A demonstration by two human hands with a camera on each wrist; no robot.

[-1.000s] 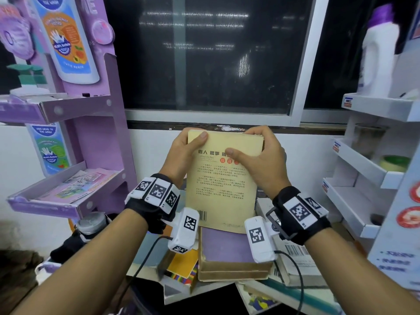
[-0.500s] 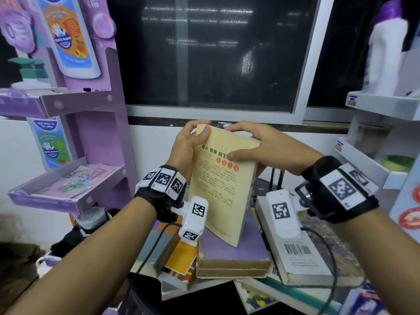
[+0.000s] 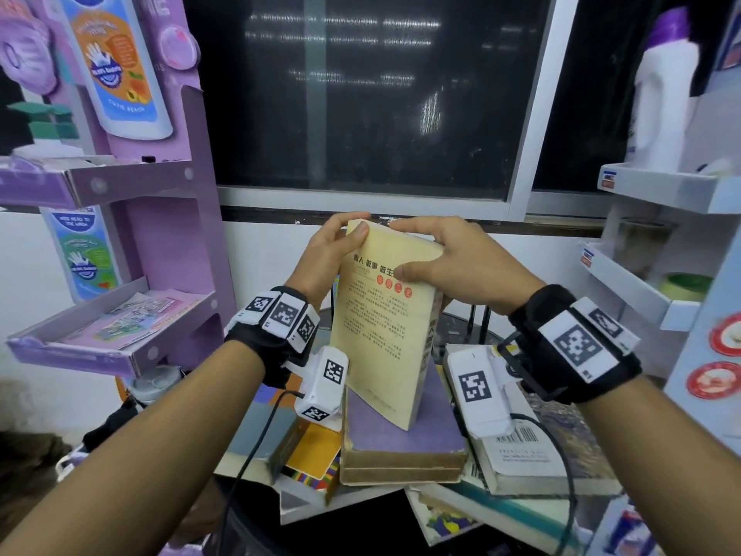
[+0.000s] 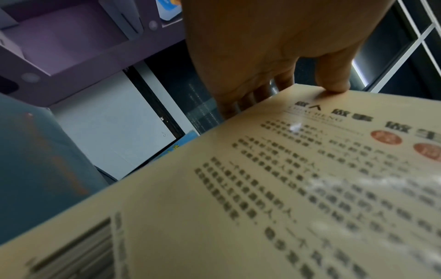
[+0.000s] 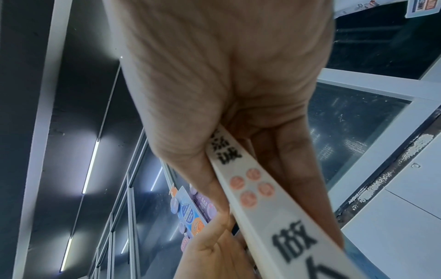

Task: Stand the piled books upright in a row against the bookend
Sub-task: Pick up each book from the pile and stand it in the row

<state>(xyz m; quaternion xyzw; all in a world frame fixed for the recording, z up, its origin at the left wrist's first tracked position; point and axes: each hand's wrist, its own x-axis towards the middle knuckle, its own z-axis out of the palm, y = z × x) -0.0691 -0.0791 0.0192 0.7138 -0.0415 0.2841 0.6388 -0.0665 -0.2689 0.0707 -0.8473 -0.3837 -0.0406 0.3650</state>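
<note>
I hold a yellow book [image 3: 381, 319] upright above the pile, its lower corner over a thick purple book [image 3: 401, 439]. My left hand [image 3: 333, 250] grips its top left corner, thumb on the back cover [image 4: 286, 188] and fingers behind. My right hand [image 3: 441, 262] pinches the top right by the spine [image 5: 250, 188], thumb on the cover and fingers on the far side. Black bookend bars [image 3: 479, 323] stand behind the book, partly hidden. More piled books lie flat: a white one [image 3: 525, 459] at right and a colourful one [image 3: 312, 455] at left.
A purple display stand [image 3: 132, 218] with shelves rises at the left. White shelves [image 3: 649, 298] with a bottle [image 3: 661, 94] stand at the right. A dark window [image 3: 361, 94] and white wall are behind. Wrist camera cables hang over the pile.
The yellow book has turned from facing me flat to edge-on, its spine now toward the right. My right hand has swung out to the right along the top edge.
</note>
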